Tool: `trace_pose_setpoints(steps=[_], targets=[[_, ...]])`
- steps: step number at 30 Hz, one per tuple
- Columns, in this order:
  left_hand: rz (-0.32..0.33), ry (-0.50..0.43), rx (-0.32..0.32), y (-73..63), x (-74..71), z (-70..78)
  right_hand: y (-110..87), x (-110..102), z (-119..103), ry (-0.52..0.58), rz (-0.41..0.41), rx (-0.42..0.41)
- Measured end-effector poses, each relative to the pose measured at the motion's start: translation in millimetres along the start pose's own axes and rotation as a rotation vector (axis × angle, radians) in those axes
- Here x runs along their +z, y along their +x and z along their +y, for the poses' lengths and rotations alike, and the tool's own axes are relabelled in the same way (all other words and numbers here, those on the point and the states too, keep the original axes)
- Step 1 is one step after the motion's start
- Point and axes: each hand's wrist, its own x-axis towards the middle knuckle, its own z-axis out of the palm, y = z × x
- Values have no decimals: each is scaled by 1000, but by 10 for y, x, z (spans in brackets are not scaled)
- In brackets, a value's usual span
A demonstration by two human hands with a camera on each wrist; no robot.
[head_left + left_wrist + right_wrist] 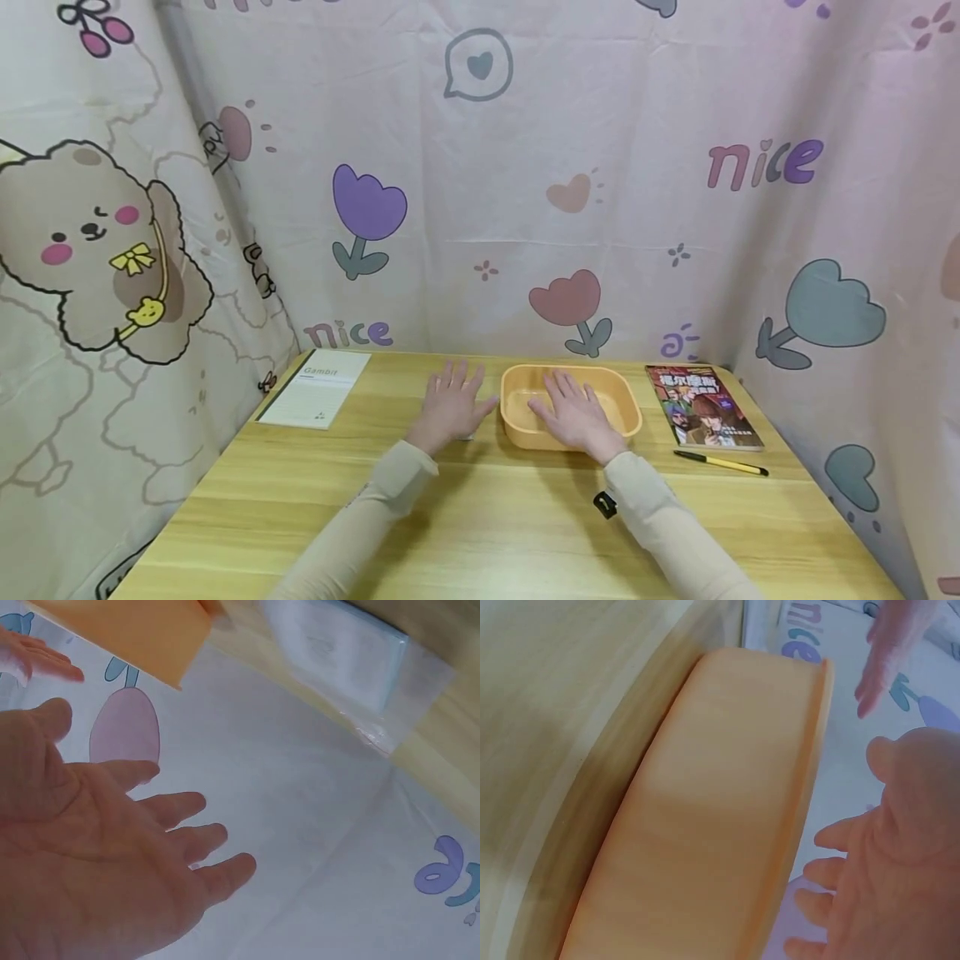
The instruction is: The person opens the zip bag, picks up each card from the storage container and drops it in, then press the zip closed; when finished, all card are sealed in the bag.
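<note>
My left hand hovers over the table with fingers spread, just left of an orange plastic basin. Below that hand lies a flat, pale blue-edged item in a clear plastic bag; in the head view the hand covers nearly all of it. My right hand, its fingers also spread, is above the basin and overlaps its interior there. The right wrist view shows this palm raised beyond the basin's rim. Neither hand holds anything.
A white notebook marked "Gambit" lies at the table's back left. To the basin's right is a colourful comic-style book, with a yellow and black pen in front. A printed curtain hangs behind the wooden table.
</note>
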Motion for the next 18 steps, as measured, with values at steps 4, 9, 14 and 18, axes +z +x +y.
trace_pose_setpoints(steps=[4, 9, 14, 18], targets=[[-12, 35, -18, -22, 17, 76, -25, 12, -24, -51, -14, 25], [-38, 3, -26, -83, -21, 130, -40, 8, -44, -67, -33, 46], [-48, -6, -29, -109, -24, 137, -51, 12, -38, -49, -45, 56], [-41, -3, -30, -116, -19, 138, -54, 19, -38, -50, -50, 58]])
